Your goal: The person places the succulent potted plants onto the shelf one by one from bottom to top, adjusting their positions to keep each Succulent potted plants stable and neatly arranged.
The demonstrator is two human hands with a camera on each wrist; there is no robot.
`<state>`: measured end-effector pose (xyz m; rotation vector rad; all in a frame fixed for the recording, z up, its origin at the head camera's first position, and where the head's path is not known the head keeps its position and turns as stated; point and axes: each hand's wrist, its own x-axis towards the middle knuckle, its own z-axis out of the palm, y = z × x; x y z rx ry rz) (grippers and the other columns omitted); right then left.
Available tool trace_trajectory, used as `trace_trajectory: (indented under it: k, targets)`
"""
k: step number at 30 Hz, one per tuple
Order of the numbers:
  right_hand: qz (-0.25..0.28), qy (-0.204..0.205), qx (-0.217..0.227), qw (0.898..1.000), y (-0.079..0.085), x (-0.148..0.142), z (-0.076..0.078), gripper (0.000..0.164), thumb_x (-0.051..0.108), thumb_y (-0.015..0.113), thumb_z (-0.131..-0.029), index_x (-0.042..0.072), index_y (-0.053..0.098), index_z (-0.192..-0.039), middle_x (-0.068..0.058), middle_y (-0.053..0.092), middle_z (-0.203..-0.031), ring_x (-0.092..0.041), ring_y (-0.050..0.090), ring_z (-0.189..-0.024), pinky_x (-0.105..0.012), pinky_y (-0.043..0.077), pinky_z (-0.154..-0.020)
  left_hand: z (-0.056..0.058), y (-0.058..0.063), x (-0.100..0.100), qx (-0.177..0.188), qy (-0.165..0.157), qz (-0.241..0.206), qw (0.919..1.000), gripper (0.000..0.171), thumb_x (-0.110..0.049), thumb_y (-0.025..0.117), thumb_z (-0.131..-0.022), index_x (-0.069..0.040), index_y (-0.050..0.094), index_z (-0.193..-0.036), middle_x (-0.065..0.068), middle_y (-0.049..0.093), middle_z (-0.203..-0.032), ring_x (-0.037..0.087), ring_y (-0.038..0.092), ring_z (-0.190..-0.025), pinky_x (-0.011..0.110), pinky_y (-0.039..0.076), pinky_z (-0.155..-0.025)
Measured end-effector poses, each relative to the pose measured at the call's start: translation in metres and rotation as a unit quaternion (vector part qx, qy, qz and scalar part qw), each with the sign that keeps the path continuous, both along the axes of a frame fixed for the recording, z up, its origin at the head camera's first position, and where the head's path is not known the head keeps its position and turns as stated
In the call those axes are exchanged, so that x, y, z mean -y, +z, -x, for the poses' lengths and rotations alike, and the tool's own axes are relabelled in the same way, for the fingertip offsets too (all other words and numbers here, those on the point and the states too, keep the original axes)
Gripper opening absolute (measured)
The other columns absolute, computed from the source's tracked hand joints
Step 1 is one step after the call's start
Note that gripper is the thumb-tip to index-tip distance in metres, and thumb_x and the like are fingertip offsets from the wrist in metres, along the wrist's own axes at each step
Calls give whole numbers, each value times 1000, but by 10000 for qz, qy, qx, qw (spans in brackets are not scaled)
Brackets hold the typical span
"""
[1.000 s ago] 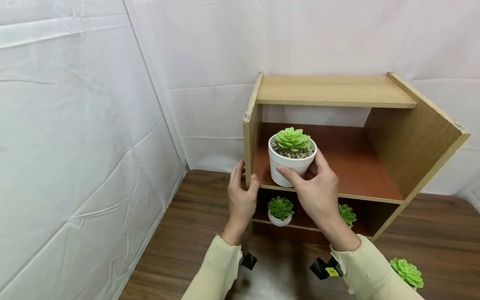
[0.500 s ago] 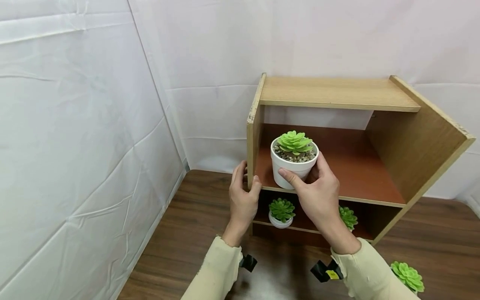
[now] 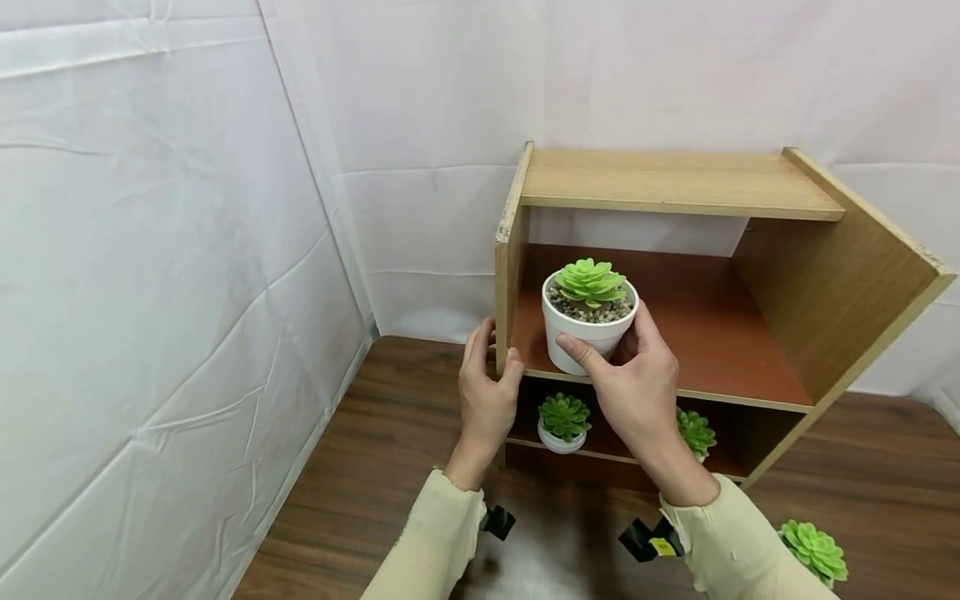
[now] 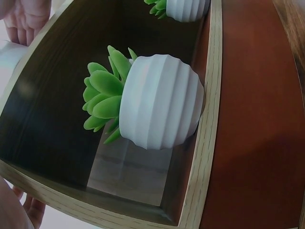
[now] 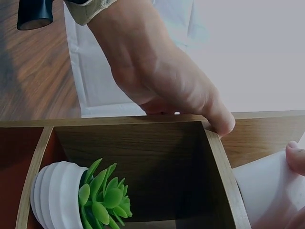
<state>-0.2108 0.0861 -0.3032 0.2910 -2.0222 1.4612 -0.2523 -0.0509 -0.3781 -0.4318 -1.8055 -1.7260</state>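
My right hand (image 3: 637, 387) holds a potted succulent (image 3: 588, 333), a smooth white pot with pebbles and a bright green rosette. Its thumb lies across the pot's front, the fingers round the right side. The pot is upright at the front left of the bookcase's upper red-brown board. My left hand (image 3: 486, 404) grips the left side panel (image 3: 508, 267) of the wooden bookcase, thumb on the front edge and fingers outside. Below, a darker succulent (image 3: 564, 418) in a ribbed white pot (image 4: 159, 102) stands in the lower compartment. Another succulent (image 3: 696, 432) there is partly hidden by my right wrist.
A further green succulent (image 3: 813, 550) stands on the brown wood-grain table (image 3: 337, 467) at the lower right, partly behind the right sleeve. The bookcase's top board (image 3: 675, 179) overhangs the upper compartment. White cloth (image 3: 420, 125) hangs behind and at the left.
The head view shifts slightly, so the bookcase appears a little farther right. Both hands keep their holds, and the white pot stays at the front left of the upper board.
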Motion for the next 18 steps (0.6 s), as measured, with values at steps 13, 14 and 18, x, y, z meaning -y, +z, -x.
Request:
trace_trajectory:
  k: [13, 14, 18]
  targets:
    - [47, 81, -176, 9998, -6, -1, 4, 72, -3, 81, -77, -5, 46, -140, -16, 60, -126, -23, 60, -112, -27, 49, -86, -2, 0, 0, 54, 73, 52, 9999, 47, 6, 55, -89, 10, 50, -136, 22, 54, -122, 36, 57, -97, 46, 49, -79]
    - [44, 73, -202, 9998, -6, -1, 4, 72, -3, 82, -77, -5, 46, -140, -16, 60, -126, -23, 60, -112, -27, 49, -86, -2, 0, 0, 51, 77, 62, 9999, 47, 5, 55, -89, 10, 50, -136, 22, 54, -122, 36, 56, -97, 47, 49, -79]
    - [18, 28, -201, 9998, -5, 0, 4, 72, -3, 82, -77, -6, 46, -140, -16, 60, -127, -22, 59, -114, -27, 48, -88, -1, 1, 0, 50, 74, 85, 9999, 47, 5, 55, -89, 10, 50, -136, 22, 54, -123, 34, 56, -98, 43, 49, -80]
